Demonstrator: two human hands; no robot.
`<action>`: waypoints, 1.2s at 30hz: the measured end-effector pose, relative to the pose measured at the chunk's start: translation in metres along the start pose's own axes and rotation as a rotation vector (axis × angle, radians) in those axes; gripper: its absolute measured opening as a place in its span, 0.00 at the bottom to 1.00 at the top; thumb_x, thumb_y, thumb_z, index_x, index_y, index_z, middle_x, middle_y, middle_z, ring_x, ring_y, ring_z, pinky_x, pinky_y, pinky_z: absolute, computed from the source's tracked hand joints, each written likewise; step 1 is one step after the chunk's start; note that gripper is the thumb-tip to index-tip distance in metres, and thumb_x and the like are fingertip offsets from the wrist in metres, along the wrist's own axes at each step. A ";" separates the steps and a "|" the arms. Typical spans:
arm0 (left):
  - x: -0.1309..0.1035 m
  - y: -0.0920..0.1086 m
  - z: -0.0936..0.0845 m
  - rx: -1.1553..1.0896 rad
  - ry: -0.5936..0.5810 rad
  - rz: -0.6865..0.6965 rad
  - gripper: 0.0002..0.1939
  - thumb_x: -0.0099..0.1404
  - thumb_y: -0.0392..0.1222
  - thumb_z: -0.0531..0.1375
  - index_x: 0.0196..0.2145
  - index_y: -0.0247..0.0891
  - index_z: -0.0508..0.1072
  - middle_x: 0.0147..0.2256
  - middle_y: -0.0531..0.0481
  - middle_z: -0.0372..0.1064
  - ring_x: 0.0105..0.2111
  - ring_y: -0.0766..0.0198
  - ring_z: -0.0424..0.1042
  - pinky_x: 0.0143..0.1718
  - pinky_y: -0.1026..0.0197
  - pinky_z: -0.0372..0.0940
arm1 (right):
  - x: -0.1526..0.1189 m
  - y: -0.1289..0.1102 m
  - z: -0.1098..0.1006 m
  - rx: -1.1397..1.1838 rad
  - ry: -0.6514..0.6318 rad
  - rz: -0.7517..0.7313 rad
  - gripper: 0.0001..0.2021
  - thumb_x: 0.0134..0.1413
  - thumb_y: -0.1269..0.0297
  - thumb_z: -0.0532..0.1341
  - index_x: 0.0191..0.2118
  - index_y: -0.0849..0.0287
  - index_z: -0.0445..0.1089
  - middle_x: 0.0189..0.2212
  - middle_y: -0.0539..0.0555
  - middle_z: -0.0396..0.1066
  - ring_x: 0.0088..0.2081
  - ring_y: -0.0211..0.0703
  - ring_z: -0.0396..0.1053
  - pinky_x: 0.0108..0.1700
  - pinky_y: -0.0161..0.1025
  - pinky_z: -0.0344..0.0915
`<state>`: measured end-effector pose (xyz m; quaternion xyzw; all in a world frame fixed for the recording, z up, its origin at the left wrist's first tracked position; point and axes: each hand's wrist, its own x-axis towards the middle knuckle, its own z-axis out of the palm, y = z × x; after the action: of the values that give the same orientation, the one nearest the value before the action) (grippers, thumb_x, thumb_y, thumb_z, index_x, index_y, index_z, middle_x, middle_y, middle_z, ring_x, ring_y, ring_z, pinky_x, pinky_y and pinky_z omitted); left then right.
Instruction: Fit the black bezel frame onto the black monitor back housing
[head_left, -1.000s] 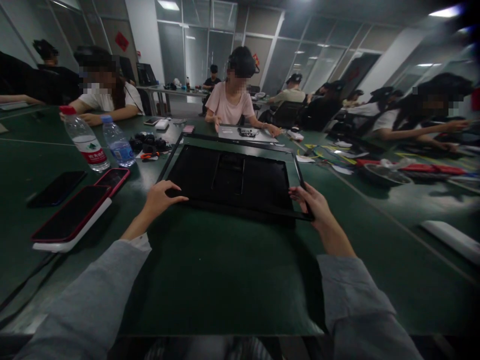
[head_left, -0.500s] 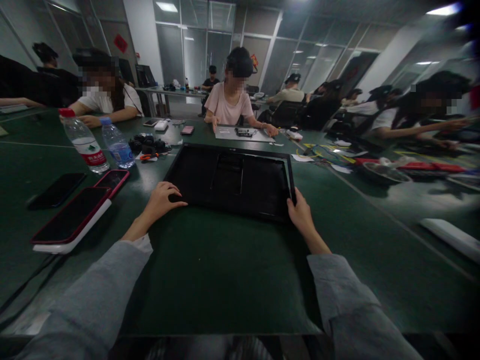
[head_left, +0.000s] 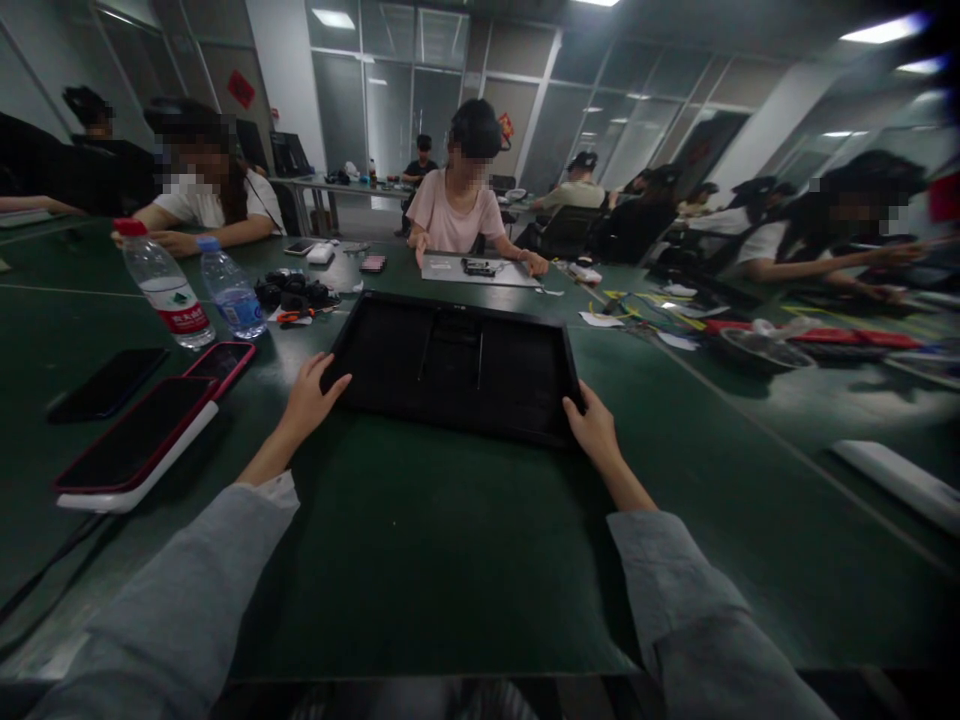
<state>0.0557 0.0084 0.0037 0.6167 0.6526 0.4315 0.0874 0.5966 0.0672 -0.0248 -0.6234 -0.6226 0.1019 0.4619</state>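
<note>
A black rectangular frame-like panel [head_left: 382,360] with a raised rim lies on the green table [head_left: 450,560] in front of me. Two thin upright lines and a dark recess show near its middle. At its near left corner, my left hand [head_left: 309,400] grips the rim between thumb and fingers. My right hand [head_left: 592,420] holds the right edge near the front corner, thumb on the rim and fingers around the outside.
Left are two bottles [head_left: 238,300], a dark phone [head_left: 109,384], a red-edged phone [head_left: 142,435] on a white block and orange-handled tool [head_left: 295,317]. Across sits a person [head_left: 457,210] with a grey panel. Cables [head_left: 637,312] and a white bar [head_left: 900,480] lie right.
My left hand has shifted left and up onto the panel's corner, its thumb now at the rim. The panel's right side looks slightly turned, and a light reflection there is gone.
</note>
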 end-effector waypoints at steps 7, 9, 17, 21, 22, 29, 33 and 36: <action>0.006 -0.013 -0.002 -0.066 0.017 -0.210 0.32 0.69 0.51 0.65 0.66 0.33 0.73 0.63 0.31 0.74 0.59 0.45 0.77 0.62 0.46 0.70 | 0.013 0.006 0.000 0.048 -0.045 -0.016 0.32 0.59 0.47 0.60 0.64 0.57 0.74 0.60 0.63 0.77 0.62 0.65 0.74 0.68 0.66 0.67; 0.005 -0.014 -0.008 0.011 0.022 -0.240 0.30 0.69 0.52 0.63 0.63 0.33 0.76 0.59 0.31 0.77 0.54 0.46 0.80 0.58 0.47 0.71 | 0.017 0.009 0.000 0.058 -0.069 -0.021 0.32 0.59 0.47 0.61 0.65 0.58 0.74 0.61 0.63 0.76 0.63 0.65 0.74 0.68 0.66 0.67; -0.002 -0.004 -0.021 0.269 0.031 -0.197 0.27 0.71 0.61 0.57 0.51 0.39 0.83 0.51 0.35 0.82 0.51 0.42 0.80 0.55 0.48 0.69 | 0.021 0.015 0.004 0.013 -0.075 -0.022 0.34 0.60 0.45 0.61 0.66 0.60 0.72 0.56 0.66 0.79 0.59 0.66 0.76 0.66 0.66 0.68; -0.001 -0.004 -0.020 0.259 0.031 -0.221 0.27 0.69 0.62 0.58 0.50 0.40 0.83 0.48 0.36 0.83 0.50 0.42 0.80 0.53 0.48 0.70 | 0.021 0.018 0.005 0.009 -0.075 -0.013 0.34 0.60 0.43 0.61 0.65 0.60 0.72 0.53 0.67 0.79 0.58 0.66 0.76 0.65 0.66 0.68; -0.001 -0.004 -0.020 0.254 0.032 -0.226 0.27 0.69 0.63 0.59 0.51 0.40 0.83 0.48 0.36 0.83 0.50 0.41 0.80 0.53 0.48 0.70 | 0.021 0.019 0.005 0.008 -0.077 -0.014 0.34 0.60 0.43 0.61 0.65 0.60 0.72 0.53 0.67 0.79 0.58 0.66 0.76 0.65 0.66 0.69; 0.002 -0.006 -0.021 0.248 0.006 -0.267 0.29 0.70 0.65 0.58 0.53 0.41 0.82 0.45 0.36 0.83 0.47 0.40 0.80 0.48 0.47 0.70 | 0.025 0.029 0.006 0.053 -0.106 0.005 0.34 0.57 0.47 0.63 0.65 0.59 0.71 0.56 0.66 0.78 0.58 0.63 0.75 0.64 0.63 0.69; 0.005 -0.008 -0.023 0.269 -0.034 -0.276 0.31 0.70 0.68 0.56 0.51 0.40 0.82 0.44 0.36 0.82 0.45 0.41 0.80 0.47 0.49 0.70 | 0.028 0.032 0.005 0.073 -0.135 0.009 0.34 0.58 0.47 0.61 0.66 0.60 0.69 0.59 0.67 0.76 0.61 0.63 0.74 0.65 0.64 0.69; 0.004 -0.007 -0.023 0.276 -0.051 -0.276 0.33 0.70 0.70 0.54 0.49 0.39 0.82 0.43 0.35 0.82 0.45 0.42 0.80 0.46 0.49 0.69 | 0.027 0.031 0.003 0.021 -0.140 -0.017 0.35 0.59 0.47 0.59 0.67 0.62 0.68 0.60 0.68 0.75 0.62 0.64 0.73 0.67 0.64 0.67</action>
<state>0.0344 0.0018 0.0145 0.5383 0.7815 0.3060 0.0767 0.6210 0.0981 -0.0360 -0.6045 -0.6576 0.1477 0.4247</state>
